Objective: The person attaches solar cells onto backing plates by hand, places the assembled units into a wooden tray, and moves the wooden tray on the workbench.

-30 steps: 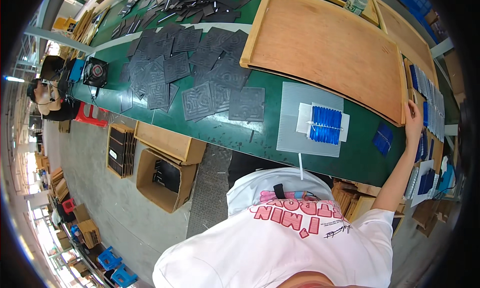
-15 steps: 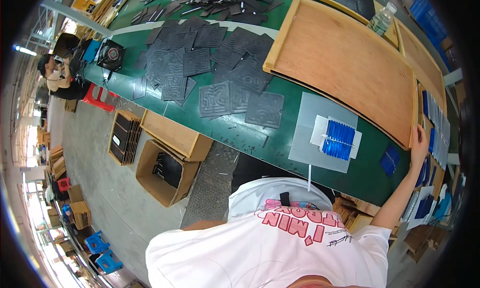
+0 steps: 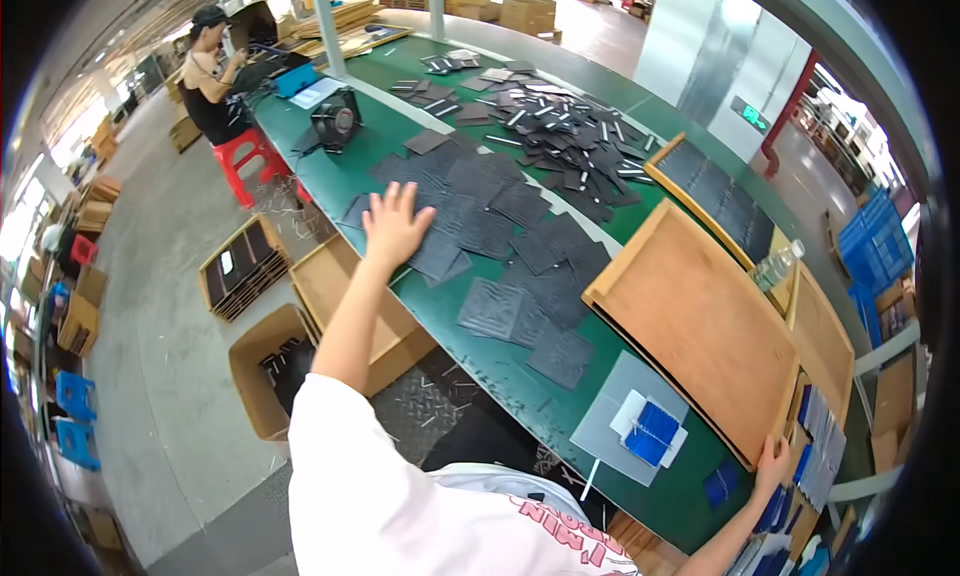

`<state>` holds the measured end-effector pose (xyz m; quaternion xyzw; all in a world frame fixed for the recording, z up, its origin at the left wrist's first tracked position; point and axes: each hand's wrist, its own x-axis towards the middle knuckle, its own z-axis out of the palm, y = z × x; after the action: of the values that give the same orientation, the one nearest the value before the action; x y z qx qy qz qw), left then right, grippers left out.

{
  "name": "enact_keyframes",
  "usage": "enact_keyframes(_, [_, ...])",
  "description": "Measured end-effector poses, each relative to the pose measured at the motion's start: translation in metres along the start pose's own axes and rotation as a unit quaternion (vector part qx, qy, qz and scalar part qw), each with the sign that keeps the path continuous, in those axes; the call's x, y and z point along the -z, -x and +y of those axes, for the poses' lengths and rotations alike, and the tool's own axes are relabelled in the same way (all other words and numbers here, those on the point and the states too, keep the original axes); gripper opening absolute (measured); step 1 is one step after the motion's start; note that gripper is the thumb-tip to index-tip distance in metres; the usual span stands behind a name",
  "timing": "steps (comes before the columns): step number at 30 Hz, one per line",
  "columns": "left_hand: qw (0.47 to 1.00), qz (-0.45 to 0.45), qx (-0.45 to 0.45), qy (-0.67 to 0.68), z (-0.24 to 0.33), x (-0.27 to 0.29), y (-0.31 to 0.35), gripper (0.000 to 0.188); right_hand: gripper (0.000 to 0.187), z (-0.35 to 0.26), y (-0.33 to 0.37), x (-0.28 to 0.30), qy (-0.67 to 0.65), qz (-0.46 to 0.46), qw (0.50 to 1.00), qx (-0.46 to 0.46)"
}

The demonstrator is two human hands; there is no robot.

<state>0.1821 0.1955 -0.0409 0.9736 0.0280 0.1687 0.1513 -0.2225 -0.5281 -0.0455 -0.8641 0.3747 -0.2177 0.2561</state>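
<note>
My left hand (image 3: 395,228) is open, fingers spread, at the near left edge of a spread of dark, square, patterned sheets (image 3: 475,221) on the green table (image 3: 445,326). It holds nothing; whether it touches the sheets I cannot tell. My right hand (image 3: 771,466) grips the near right corner of a shallow wooden tray (image 3: 700,346), its fingers partly hidden. Between the hands, a blue ribbed bundle (image 3: 652,433) lies on white pieces over a grey corrugated sheet (image 3: 610,436). A small dark blue piece (image 3: 719,484) is beside my right hand.
Smaller dark pieces with white strips (image 3: 570,126) lie heaped farther back. A clear bottle (image 3: 778,266) stands behind the tray. On the table's left are a black fan (image 3: 336,121) and a seated person (image 3: 210,76). A cardboard box (image 3: 255,376) stands on the floor below.
My left arm has come into view, reaching out to the dark sheets. My right hand stays at the tray's corner. The view has swung, showing more of the far table and room.
</note>
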Motion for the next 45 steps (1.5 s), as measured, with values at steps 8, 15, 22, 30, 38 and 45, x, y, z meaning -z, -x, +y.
enact_keyframes(8, [0.993, 0.022, -0.117, 0.0, 0.059, -0.007, 0.048, 0.054, 0.058, -0.017, -0.007, 0.0, 0.027, 0.003, 0.999, -0.021])
enact_keyframes(15, [0.973, 0.047, -0.131, 0.183, 0.043, 0.038, 0.041, 0.047, 0.055, -0.009, -0.008, 0.0, 0.04, 0.024, 0.999, -0.007])
enact_keyframes(22, [0.648, -0.12, -0.312, 0.685, 0.104, 0.172, 0.092, 0.047, 0.038, -0.029, 0.001, 0.021, 0.015, 0.195, 0.979, 0.065])
enact_keyframes(30, [0.41, -0.075, -0.543, 0.729, 0.182, 0.25, 0.09, 0.064, 0.023, -0.126, 0.031, 0.019, -0.02, 0.237, 0.957, 0.165])
enact_keyframes(38, [0.371, -0.02, -0.563, 0.738, 0.171, 0.269, 0.131, 0.048, 0.018, -0.139, 0.043, 0.003, -0.015, 0.192, 0.958, 0.214])
enact_keyframes(45, [0.377, 0.005, -0.582, 0.72, 0.145, 0.286, 0.162, 0.039, 0.017, -0.163, 0.047, -0.015, -0.03, 0.159, 0.964, 0.213])
